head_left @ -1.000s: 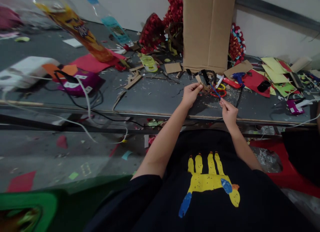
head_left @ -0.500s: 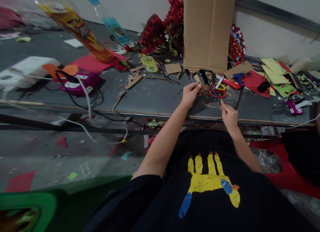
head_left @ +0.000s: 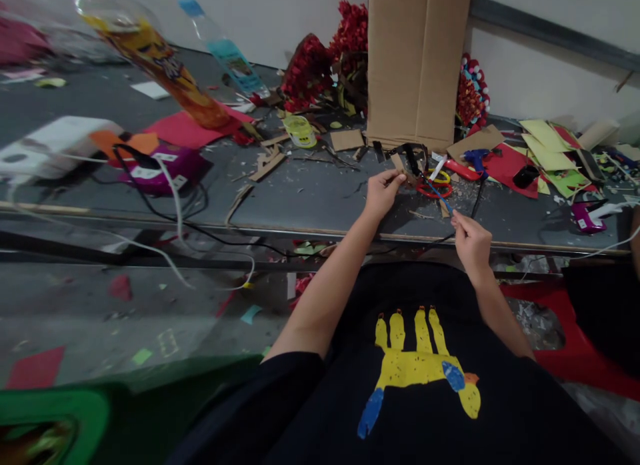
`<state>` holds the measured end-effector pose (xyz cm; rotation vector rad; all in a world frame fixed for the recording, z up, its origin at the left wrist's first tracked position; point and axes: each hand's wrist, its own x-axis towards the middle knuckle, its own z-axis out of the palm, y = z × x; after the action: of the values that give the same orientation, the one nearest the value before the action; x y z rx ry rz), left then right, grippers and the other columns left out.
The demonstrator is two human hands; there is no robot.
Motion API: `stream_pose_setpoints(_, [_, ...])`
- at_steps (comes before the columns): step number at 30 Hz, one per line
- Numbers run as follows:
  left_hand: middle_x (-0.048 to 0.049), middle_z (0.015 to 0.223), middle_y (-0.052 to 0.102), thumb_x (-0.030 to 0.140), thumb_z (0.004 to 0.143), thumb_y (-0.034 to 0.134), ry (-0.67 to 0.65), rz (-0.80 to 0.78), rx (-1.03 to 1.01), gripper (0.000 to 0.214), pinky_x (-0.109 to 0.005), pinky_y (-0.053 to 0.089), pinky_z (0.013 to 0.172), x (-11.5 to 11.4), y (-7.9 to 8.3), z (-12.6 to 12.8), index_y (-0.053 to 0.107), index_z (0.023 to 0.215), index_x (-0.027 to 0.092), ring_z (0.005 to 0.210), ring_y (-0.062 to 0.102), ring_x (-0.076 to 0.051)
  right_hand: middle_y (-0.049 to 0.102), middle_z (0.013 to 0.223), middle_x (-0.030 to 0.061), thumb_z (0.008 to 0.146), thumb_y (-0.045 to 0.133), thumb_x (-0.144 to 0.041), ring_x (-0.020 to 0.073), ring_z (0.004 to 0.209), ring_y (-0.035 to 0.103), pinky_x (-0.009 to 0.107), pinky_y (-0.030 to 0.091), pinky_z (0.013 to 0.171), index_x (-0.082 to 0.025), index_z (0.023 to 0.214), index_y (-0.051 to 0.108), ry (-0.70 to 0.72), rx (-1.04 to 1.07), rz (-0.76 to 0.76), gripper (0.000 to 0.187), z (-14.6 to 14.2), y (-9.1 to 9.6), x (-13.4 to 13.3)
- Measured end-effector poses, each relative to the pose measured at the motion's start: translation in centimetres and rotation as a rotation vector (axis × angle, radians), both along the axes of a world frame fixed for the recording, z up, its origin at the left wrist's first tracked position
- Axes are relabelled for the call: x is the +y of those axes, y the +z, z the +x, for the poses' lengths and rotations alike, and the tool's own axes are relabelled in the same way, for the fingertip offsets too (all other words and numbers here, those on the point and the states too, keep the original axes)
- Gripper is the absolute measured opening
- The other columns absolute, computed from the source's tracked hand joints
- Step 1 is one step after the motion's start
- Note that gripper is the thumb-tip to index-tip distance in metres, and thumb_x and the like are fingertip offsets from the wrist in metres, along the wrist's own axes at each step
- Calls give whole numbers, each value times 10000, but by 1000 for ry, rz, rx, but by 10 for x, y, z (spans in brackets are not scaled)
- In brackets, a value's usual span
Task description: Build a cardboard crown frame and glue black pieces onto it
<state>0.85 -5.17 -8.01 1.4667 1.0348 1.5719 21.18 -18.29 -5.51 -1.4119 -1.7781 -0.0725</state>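
My left hand [head_left: 383,193] pinches a small brown cardboard piece [head_left: 407,179] just above the grey table [head_left: 310,191]. My right hand [head_left: 470,241] is closed on the near end of a thin blue stick [head_left: 437,193], whose far end reaches the cardboard piece. Red and yellow scissors [head_left: 436,183] lie on the table right behind the stick. Both hands hover near the table's front edge.
A tall cardboard sheet [head_left: 417,61] leans on the wall with red paper flowers [head_left: 325,61] beside it. A blue glue gun [head_left: 475,159], coloured paper sheets [head_left: 547,151], plastic bottles [head_left: 165,65], a purple box [head_left: 167,166] and cables litter the table. A red stool [head_left: 575,345] stands at right.
My right hand has drawn back toward me and slightly right, pulling the blue stick's near end along. My left hand stays put on the cardboard piece.
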Motion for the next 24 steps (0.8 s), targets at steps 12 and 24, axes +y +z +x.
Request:
stream_pose_setpoints(12, [21,572,520,395,751,626,-14,42,45,261,-225,387,539,0,-2,-1,609,617,171,543,458,-100,744,925,66,865,416,-140,161,815,711,270,569,774,-178,1032,697,-4,-60,9,329,3,-9,1])
stream_pose_setpoints(24, [20,554,471,438,741,620,-21,59,76,308,-216,352,498,-1,0,0,587,600,167,521,414,-93,748,865,60,844,426,-135,161,788,711,275,564,775,-178,1008,707,-2,51,0,328,2,-2,10])
